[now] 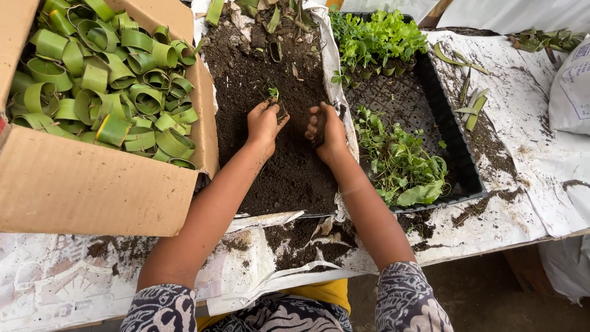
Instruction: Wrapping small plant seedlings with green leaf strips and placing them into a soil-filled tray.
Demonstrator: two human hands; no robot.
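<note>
Both hands work the soil (289,166) — left hand (264,123) pinching a seedling (273,93), right hand (326,129) cupped, loose — beside the box of leaf rings (104,80); potting comes next, probably.

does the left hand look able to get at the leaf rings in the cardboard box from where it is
Probably yes. The left hand rests on the soil right beside the open-topped cardboard box, and nothing covers the green leaf rings.
</note>
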